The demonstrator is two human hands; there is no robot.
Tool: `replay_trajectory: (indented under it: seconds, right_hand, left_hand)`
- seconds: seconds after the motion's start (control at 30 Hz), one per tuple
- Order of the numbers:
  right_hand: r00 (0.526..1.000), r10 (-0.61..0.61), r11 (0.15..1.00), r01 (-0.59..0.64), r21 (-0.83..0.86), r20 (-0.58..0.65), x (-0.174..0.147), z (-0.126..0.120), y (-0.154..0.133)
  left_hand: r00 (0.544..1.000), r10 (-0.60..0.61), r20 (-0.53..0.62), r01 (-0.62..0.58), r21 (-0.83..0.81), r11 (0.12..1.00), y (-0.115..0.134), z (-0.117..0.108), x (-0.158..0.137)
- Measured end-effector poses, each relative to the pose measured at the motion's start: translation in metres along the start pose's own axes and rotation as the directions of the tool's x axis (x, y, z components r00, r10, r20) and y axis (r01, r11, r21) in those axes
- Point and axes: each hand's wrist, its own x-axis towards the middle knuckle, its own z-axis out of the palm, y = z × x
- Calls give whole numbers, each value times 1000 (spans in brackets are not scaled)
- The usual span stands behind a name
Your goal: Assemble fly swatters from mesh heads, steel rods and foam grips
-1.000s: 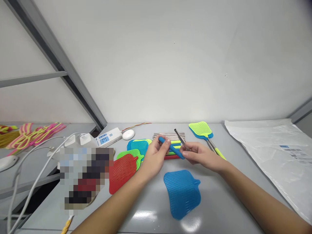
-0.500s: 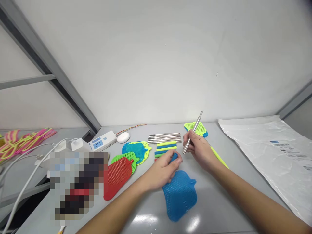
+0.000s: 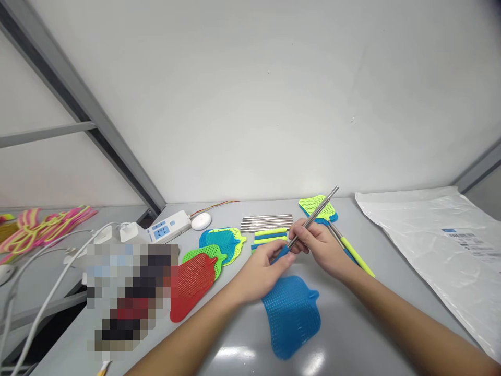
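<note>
My left hand [image 3: 270, 269] is closed around a blue handle grip [image 3: 282, 253]. In my right hand [image 3: 315, 241] is a shiny metal rod [image 3: 321, 207], tilted up to the right. The rod's lower end meets the end of the blue grip between my hands; how far it sits inside is hidden by my fingers. Just below my left hand lies a blue fly swatter head [image 3: 293, 318]. Behind my hands are several metal rods [image 3: 266, 223] side by side, and several yellow and blue handle grips [image 3: 270, 235], partly covered by my left hand.
To the left lie red [image 3: 193, 282], green and blue swatter heads. Behind my right hand are swatters with a yellow head [image 3: 317, 205] and a yellow handle [image 3: 358, 256]. A white plastic bag [image 3: 426, 250] covers the right side. A power strip [image 3: 168, 227] and cables lie at left.
My right hand has brought the metal rod left and down to the blue grip in my left hand. Rod and grip now meet in one line. The view has shifted slightly.
</note>
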Motion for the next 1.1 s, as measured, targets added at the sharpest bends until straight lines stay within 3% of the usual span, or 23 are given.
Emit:
replay_trajectory:
  seconds: [0.1, 0.17, 0.33, 0.57, 0.67, 0.83, 1.1]
  right_hand:
    - [998, 23, 999, -22, -24, 65, 0, 4, 1]
    - [996, 37, 999, -36, -7, 77, 0, 7, 1]
    - [994, 59, 994, -50, 96, -93, 2, 3, 5]
    - [998, 61, 979, -64, 191, 21, 1, -4, 0]
    - [994, 71, 968, -47, 248, -88, 3, -4, -6]
    - [940, 114, 971, -37, 236, -321, 8, -11, -5]
    - [975, 156, 934, -93, 345, -159, 1, 5, 10]
  left_hand:
    - [989, -133, 57, 144, -256, 956, -2, -5, 2]
    - [985, -158, 64, 170, -382, 908, -1, -8, 2]
    - [980, -196, 28, 185, -484, 856, 4, -14, 3]
    - [961, -250, -116, 215, -253, 943, 6, -23, 5]
    - [961, -227, -161, 204, -148, 968, 4, -25, 7]
    - [962, -206, -180, 199, -57, 978, 2, -27, 7]
    - [960, 3, -280, -111, -371, 922, 3, -25, 7]
